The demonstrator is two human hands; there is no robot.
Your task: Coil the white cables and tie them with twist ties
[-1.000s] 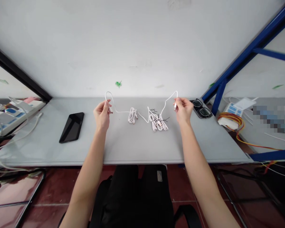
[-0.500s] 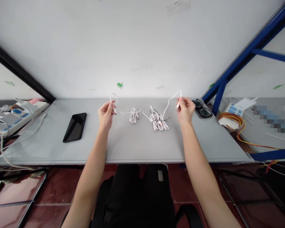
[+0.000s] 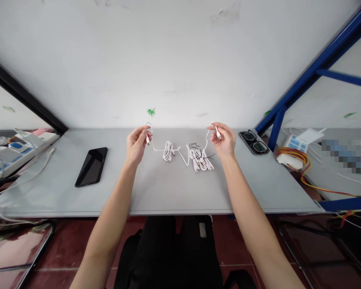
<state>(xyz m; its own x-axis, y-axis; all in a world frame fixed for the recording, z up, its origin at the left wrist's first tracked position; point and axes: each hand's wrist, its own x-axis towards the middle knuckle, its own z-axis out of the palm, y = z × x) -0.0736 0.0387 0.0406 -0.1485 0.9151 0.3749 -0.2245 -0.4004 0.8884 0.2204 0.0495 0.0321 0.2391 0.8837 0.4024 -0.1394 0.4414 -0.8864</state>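
While your left grip point(image 3: 136, 145) and right grip point(image 3: 224, 140) each pinch one connector end of a white cable point(image 3: 161, 150), its slack dips at 12 o'clock to a small white coil point(image 3: 168, 151) and a cable bundle point(image 3: 201, 159) with black twist ties point(image 3: 209, 155) on the grey surface point(image 3: 180, 192); a black smartphone point(image 3: 92, 167) lies at 9 o'clock, glasses point(image 3: 254, 142) at 3 o'clock.

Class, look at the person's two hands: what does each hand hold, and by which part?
The left hand pinches a white cable by its plug end; the right hand also pinches a white cable by its plug end.
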